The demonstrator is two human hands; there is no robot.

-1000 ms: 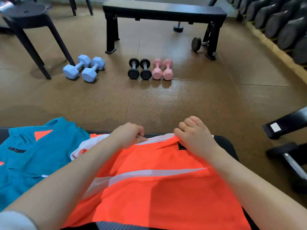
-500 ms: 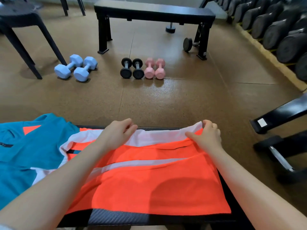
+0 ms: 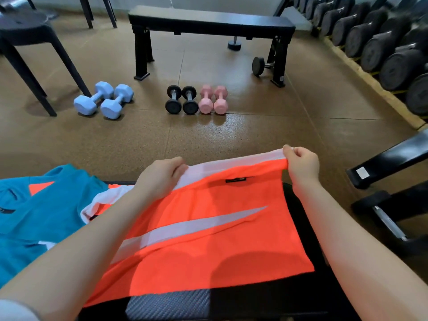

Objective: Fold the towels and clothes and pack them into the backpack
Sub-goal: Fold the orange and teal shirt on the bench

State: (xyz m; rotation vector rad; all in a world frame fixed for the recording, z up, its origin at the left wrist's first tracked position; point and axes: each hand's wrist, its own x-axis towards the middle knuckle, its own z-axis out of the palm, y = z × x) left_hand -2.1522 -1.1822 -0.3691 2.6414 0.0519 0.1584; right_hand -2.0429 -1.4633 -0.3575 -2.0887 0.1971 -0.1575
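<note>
Both hands' fingers [image 3: 179,169] pinched

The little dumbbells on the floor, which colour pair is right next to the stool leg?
The light blue dumbbells. They lie at the left beside the black stool leg, while the black dumbbells and pink dumbbells sit together further right.

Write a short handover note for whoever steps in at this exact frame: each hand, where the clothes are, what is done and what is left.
Left hand: grips the far white edge of the orange shirt.
Right hand: pinches the same edge at its right corner, raised off the padded bench.
The shirt's near part lies flat on that bench; the teal shirt lies unfolded to the left, partly under it.
Done: nothing visibly folded or packed.
Left: fold the orange shirt, then the teal one, and pack them. No backpack or towels are in view.
</note>
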